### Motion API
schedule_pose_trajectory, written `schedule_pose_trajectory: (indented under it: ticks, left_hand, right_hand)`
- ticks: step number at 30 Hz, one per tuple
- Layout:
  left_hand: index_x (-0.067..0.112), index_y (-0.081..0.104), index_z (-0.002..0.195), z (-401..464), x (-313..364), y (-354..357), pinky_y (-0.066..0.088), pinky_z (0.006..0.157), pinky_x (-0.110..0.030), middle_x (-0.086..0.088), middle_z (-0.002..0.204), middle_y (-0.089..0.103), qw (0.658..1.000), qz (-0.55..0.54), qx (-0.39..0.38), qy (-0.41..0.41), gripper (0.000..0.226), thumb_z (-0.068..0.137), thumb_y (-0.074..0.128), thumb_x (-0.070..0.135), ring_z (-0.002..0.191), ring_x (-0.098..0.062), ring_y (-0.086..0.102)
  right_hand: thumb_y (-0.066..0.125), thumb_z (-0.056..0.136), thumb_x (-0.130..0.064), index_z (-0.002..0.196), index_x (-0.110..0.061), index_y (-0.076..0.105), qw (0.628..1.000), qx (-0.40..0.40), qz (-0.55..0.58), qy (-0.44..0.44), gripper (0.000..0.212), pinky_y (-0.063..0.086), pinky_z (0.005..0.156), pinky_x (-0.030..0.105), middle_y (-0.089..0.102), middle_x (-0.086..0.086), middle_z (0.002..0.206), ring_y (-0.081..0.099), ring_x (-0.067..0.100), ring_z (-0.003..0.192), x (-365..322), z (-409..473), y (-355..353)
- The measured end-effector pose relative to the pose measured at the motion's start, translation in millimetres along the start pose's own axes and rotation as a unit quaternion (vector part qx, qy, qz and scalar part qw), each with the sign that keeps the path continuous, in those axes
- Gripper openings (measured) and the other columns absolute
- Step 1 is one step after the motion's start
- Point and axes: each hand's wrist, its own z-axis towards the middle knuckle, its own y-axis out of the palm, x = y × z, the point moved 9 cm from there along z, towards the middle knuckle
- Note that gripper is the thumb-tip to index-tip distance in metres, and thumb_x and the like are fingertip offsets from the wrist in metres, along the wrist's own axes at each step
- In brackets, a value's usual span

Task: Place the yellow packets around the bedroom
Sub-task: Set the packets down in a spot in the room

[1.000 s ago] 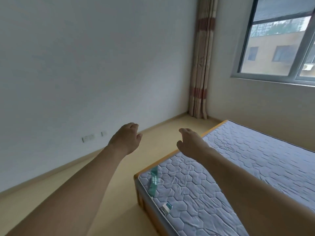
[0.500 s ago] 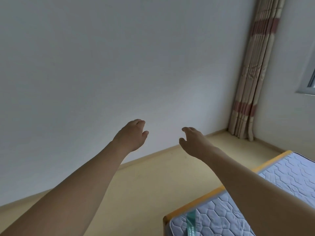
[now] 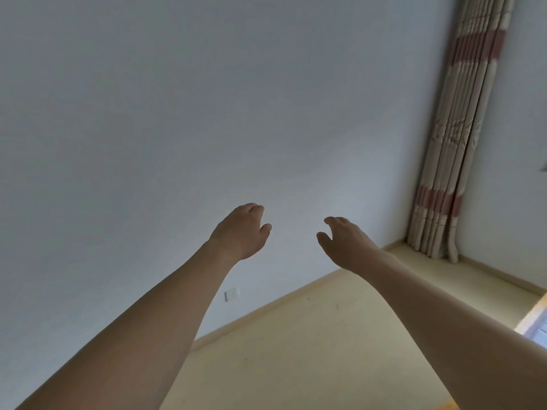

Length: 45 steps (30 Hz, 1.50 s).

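Observation:
No yellow packet shows in the head view. Both my arms stretch forward toward a bare white wall. My left hand (image 3: 241, 230) hangs in the air with loosely curled fingers and holds nothing. My right hand (image 3: 343, 242) is a short way to its right at about the same height, fingers relaxed, also holding nothing. Neither hand touches anything.
The white wall (image 3: 207, 99) fills most of the view, with a small wall socket (image 3: 231, 294) low down. A pale yellow floor (image 3: 310, 344) runs below. A striped curtain (image 3: 461, 137) hangs in the right corner. A sliver of the bed corner (image 3: 537, 324) shows at the right edge.
The view has swung left, away from the window and the bed, which has nearly left the frame. Both hands stay stretched forward, holding nothing.

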Motion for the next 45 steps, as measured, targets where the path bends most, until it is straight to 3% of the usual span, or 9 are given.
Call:
schedule_pose_trajectory:
  ticks: [11, 20, 23, 27, 31, 38, 43, 45]
  left_hand:
    - [0.011, 0.034, 0.148, 260.9, -0.5, 139.5, 0.030, 0.110, -0.034, -0.002, 0.155, 0.033, 0.995, -0.042, -0.037, 0.086, 0.052, 0.103, 0.036, 0.036, 0.143, -0.018, 0.028]
    - [0.012, 0.031, 0.150, 491.6, 27.3, 193.7, 0.027, 0.113, -0.035, -0.002, 0.158, 0.029, 0.989, -0.064, -0.034, 0.131, 0.054, 0.103, 0.036, 0.038, 0.145, -0.018, 0.025]
    - [0.011, 0.032, 0.150, 555.4, 55.7, 225.5, 0.028, 0.112, -0.035, -0.002, 0.157, 0.031, 0.983, -0.075, -0.047, 0.160, 0.054, 0.103, 0.037, 0.038, 0.144, -0.019, 0.027]
    - [0.011, 0.033, 0.149, 640.6, 102.4, 278.2, 0.030, 0.110, -0.034, -0.002, 0.155, 0.034, 0.972, -0.098, -0.059, 0.205, 0.053, 0.103, 0.037, 0.037, 0.143, -0.018, 0.029]
    - [0.010, 0.035, 0.147, 729.5, 146.8, 324.3, 0.030, 0.109, -0.033, -0.002, 0.153, 0.036, 0.958, -0.122, -0.054, 0.254, 0.053, 0.102, 0.037, 0.037, 0.141, -0.018, 0.030]
    - [0.008, 0.038, 0.145, 898.2, 242.8, 365.7, 0.030, 0.110, -0.033, -0.004, 0.152, 0.039, 0.934, -0.162, -0.062, 0.312, 0.051, 0.103, 0.039, 0.036, 0.141, -0.019, 0.031]
    - [0.005, 0.050, 0.130, 971.7, 333.7, 414.0, 0.038, 0.099, -0.033, -0.007, 0.136, 0.051, 0.915, -0.181, -0.088, 0.350, 0.042, 0.101, 0.042, 0.034, 0.130, -0.023, 0.043]
    - [0.006, 0.046, 0.137, 995.6, 373.7, 431.4, 0.035, 0.105, -0.033, -0.008, 0.143, 0.047, 0.903, -0.193, -0.090, 0.374, 0.045, 0.101, 0.042, 0.033, 0.136, -0.023, 0.039]
  right_hand:
    - [0.037, 0.101, -0.032, 0.130, -0.003, 0.047, 0.995, 0.003, -0.040, 0.096, 0.043, 0.039, 0.094, 0.035, 0.052, 0.011, 0.131, 0.047, 0.028, 0.120, 118.3, 229.4, 67.2]
    - [0.036, 0.101, -0.034, 0.130, -0.002, 0.048, 0.986, 0.041, -0.037, 0.157, 0.045, 0.040, 0.096, 0.036, 0.051, 0.012, 0.134, 0.048, 0.028, 0.121, 228.5, 399.3, 55.0]
    - [0.035, 0.101, -0.035, 0.134, -0.004, 0.045, 0.982, 0.027, -0.050, 0.183, 0.046, 0.037, 0.101, 0.037, 0.048, 0.011, 0.137, 0.044, 0.028, 0.127, 273.4, 439.7, 60.6]
    - [0.034, 0.100, -0.038, 0.124, -0.007, 0.050, 0.972, 0.020, -0.066, 0.224, 0.042, 0.038, 0.097, 0.038, 0.051, 0.010, 0.128, 0.046, 0.029, 0.123, 348.5, 500.3, 67.3]
    - [0.034, 0.100, -0.041, 0.136, -0.006, 0.043, 0.963, 0.023, -0.082, 0.257, 0.051, 0.033, 0.106, 0.038, 0.045, 0.013, 0.140, 0.040, 0.030, 0.132, 421.7, 566.3, 67.7]
    - [0.035, 0.103, -0.034, 0.140, -0.007, 0.039, 0.936, 0.061, -0.124, 0.323, 0.047, 0.032, 0.109, 0.043, 0.041, 0.015, 0.145, 0.038, 0.032, 0.133, 539.9, 671.3, 8.1]
    - [0.036, 0.103, -0.037, 0.145, -0.008, 0.034, 0.916, 0.064, -0.114, 0.379, 0.052, 0.028, 0.112, 0.043, 0.036, 0.014, 0.150, 0.033, 0.032, 0.138, 637.1, 707.9, -9.4]
    - [0.035, 0.103, -0.035, 0.144, -0.006, 0.036, 0.910, 0.065, -0.118, 0.392, 0.050, 0.028, 0.112, 0.043, 0.038, 0.015, 0.149, 0.034, 0.032, 0.137, 674.8, 720.8, -17.1]
